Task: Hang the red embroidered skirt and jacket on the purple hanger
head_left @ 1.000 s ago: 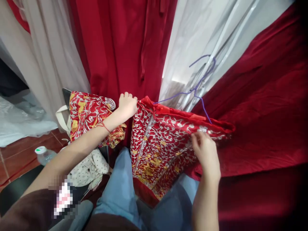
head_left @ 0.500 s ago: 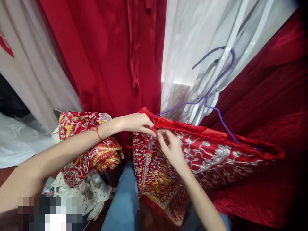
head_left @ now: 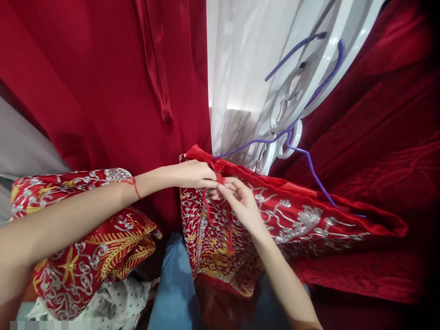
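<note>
A red skirt-like garment (head_left: 302, 220) with silver and gold embroidery hangs from a purple wire hanger (head_left: 250, 143) by its satin waistband. At the waistband's left part, my left hand (head_left: 201, 174) pinches a red cord (head_left: 220, 178). My right hand (head_left: 242, 199) meets it there, thumb and fingers closed on the same cord. Two ends of the cord dangle over the embroidery below my hands. The exact shape of the cord between my fingertips is partly hidden. A red string bracelet circles my left wrist.
Another embroidered red garment (head_left: 75, 284) lies folded at the left, on a white spotted cloth (head_left: 120, 298). Behind hang a plain red cloth (head_left: 103, 91) and a white curtain (head_left: 247, 59). White curved metalwork (head_left: 323, 87) stands behind the hanger. Dark red fabric (head_left: 378, 137) fills the right.
The view has shifted, bringing the folded garment closer at left. Both hands stay together at the waistband, and the cord's ends now hang lower and apart below them.
</note>
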A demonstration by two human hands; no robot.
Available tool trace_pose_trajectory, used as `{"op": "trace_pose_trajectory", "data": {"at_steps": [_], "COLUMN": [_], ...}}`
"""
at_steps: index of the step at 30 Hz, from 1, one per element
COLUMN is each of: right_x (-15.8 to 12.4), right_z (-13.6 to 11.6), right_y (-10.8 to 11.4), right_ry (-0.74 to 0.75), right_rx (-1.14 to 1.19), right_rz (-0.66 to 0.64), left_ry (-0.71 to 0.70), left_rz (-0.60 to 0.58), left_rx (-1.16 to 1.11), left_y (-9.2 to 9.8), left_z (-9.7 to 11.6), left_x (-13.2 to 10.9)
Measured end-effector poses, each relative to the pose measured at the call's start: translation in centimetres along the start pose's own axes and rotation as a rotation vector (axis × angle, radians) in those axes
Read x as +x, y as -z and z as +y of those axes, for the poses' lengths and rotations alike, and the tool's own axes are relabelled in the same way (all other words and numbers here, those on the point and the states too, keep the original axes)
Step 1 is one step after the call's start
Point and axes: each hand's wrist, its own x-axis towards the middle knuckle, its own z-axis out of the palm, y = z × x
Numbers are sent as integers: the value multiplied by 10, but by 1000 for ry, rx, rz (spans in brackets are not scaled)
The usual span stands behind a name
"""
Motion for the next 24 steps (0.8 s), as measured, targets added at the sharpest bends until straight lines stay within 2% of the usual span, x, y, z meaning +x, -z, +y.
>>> {"op": "trace_pose_trajectory", "data": {"at_steps": [3, 5, 8, 9, 12, 15, 17, 21, 24], "right_x": [-3, -7, -17, -20, -30, -34, -33, -26, -22], "right_z": [0, -3, -10, -13, -19, -20, -18, -14, -16], "right_y": [-6, -8, -5, -3, 8, 15, 17, 20, 26], "right_ry": [13, 39, 99, 126, 220, 299, 340, 382, 390], "right_rx": [-49, -128, -300, -367, -558, -678, -753, -892, -1003], "right_rz": [22, 50, 158, 206, 362, 446, 473, 541, 484], "left_ry": [65, 86, 150, 210, 420, 514, 516, 452, 383], "left_rz": [-47, -114, -170, -136, 74, 186, 200, 267, 387], "left_rx": [-22, -117, -233, -222, -133, -135, -165, -212, -234], "left_y": [4, 8, 21, 26, 44, 58, 63, 62, 55], "left_z": [2, 1, -14, -23, -52, -63, -54, -16, -1], "left_x": [-7, -10, -17, -20, -30, -40, -44, -41, -34]}}
